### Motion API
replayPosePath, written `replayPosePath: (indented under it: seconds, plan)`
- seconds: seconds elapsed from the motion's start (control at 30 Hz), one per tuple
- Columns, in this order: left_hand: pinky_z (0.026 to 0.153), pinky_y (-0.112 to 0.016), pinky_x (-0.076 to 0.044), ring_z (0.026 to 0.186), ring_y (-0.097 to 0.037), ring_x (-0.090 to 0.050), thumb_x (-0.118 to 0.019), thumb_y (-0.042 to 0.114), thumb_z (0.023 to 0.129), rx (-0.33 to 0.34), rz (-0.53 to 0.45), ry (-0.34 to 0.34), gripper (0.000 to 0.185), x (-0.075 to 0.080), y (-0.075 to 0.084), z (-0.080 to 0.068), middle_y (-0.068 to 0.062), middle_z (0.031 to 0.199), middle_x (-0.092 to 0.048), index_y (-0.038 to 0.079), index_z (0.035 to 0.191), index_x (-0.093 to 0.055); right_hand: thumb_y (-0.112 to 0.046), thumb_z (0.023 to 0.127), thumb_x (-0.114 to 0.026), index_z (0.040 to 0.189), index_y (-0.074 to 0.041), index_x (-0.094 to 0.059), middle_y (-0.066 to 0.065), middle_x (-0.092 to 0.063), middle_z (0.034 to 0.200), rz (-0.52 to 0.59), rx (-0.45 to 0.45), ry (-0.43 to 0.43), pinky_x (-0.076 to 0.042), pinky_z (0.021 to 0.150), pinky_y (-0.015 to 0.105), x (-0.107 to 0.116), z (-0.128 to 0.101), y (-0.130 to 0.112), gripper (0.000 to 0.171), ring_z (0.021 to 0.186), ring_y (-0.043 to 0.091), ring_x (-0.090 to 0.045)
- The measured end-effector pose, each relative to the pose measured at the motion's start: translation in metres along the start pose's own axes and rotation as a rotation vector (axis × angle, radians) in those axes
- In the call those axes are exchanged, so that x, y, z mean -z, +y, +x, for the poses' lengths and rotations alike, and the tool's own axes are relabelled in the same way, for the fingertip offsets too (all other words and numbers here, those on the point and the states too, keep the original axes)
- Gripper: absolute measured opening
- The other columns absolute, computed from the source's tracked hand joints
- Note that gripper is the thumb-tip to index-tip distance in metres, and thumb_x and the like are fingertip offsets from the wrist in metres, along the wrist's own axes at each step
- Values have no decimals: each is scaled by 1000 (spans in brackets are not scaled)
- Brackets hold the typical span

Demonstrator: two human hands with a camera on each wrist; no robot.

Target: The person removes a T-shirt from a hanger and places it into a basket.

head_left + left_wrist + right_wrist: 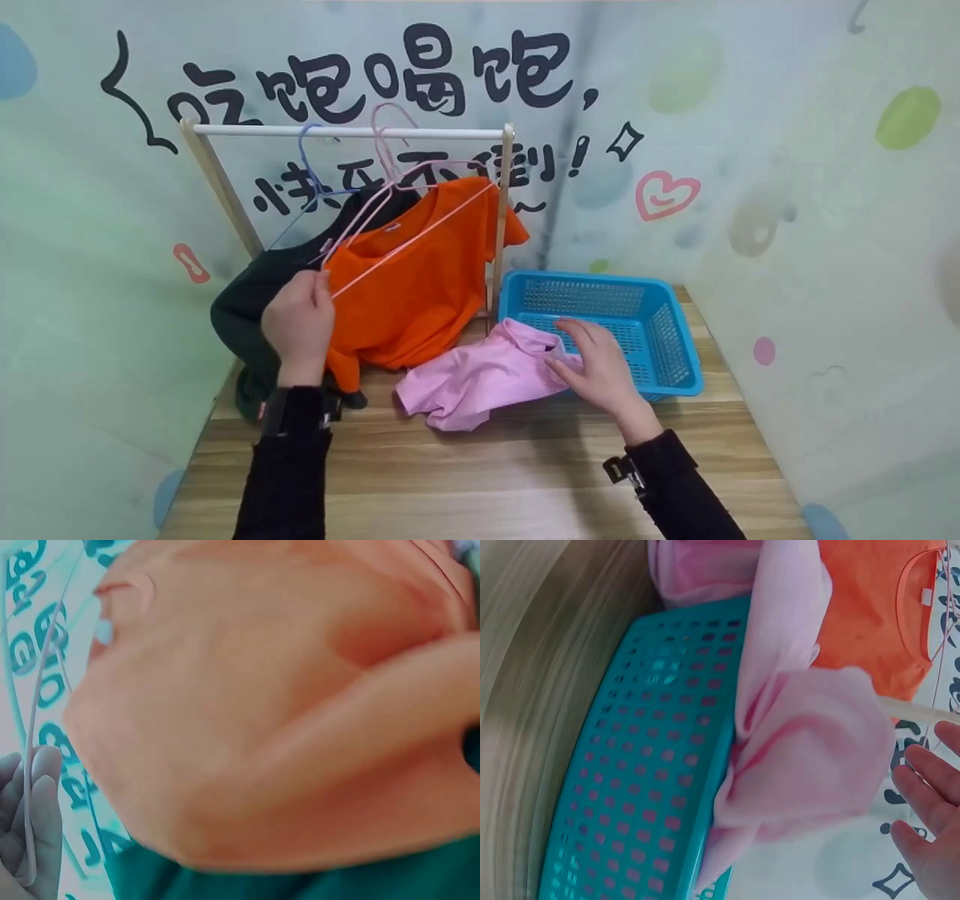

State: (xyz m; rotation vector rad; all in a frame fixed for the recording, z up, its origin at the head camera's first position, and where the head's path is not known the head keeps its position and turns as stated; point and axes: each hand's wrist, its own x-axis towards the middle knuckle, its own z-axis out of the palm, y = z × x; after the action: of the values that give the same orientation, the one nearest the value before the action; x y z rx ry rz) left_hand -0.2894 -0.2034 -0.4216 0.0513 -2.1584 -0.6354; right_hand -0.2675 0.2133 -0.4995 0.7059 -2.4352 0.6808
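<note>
On wooden tabletop (pixel 480 480) — blue basket (pixel 675 360), pastel walls (pixel 825 187)

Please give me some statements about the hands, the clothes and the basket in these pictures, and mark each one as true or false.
1. The left hand pinches a pink wire hanger. True.
2. The orange T-shirt lies inside the blue basket. False: it hangs at the rack; the head view shows no garment on the basket floor.
3. The right hand rests on the pink garment at the basket's near edge. True.
4. The pink garment hangs on the rack's rail. False: it lies partly on the wooden table and drapes over the basket's rim.
5. A dark garment hangs to the left of the orange T-shirt. True.
</note>
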Motion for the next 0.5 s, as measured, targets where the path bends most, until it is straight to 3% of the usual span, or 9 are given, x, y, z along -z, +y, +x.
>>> replayPosePath:
  seconds: [0.3, 0.5]
  plan:
    - [63, -42, -48, 65, -32, -57, -56, 30, 102, -26, 25, -47, 32, -20, 32, 10, -14, 74, -62, 2, 90, -66, -37, 84, -76, 132, -6, -58, 15, -55, 138, -36, 95, 16, -30, 109, 59, -18, 3, -11, 60, 128, 33, -49]
    - [56, -43, -46, 64, -34, -59, -58, 30, 101, -62, 51, -24, 33, -28, 43, 11, -14, 68, -59, 2, 86, -66, -43, 84, -74, 137, -8, -56, 16, -51, 143, -49, 150, -34, -26, 110, 62, -32, 5, -20, 66, 132, 34, -45]
